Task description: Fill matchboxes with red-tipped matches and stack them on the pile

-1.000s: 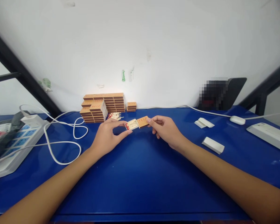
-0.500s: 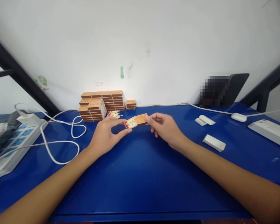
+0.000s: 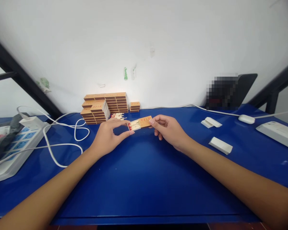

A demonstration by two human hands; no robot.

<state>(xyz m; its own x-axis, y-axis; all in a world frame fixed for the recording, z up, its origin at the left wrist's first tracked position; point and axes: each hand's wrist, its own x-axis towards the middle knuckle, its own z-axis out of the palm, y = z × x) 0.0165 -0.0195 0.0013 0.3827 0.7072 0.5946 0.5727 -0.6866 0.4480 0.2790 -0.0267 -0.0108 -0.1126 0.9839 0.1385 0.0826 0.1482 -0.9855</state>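
Note:
Both hands hold one small orange matchbox above the blue table. My right hand pinches the orange sleeve at its right end. My left hand pinches the inner tray, which sticks out to the left with red-tipped matches showing. Behind them a pile of loose matches lies on the table in front of a stack of orange matchboxes.
A small separate stack of matchboxes stands by the wall. White cables loop at the left next to a power strip. Several white blocks and a white device lie at the right.
The tray has slid further into the sleeve, so less of it shows. Both hands stayed in about the same place.

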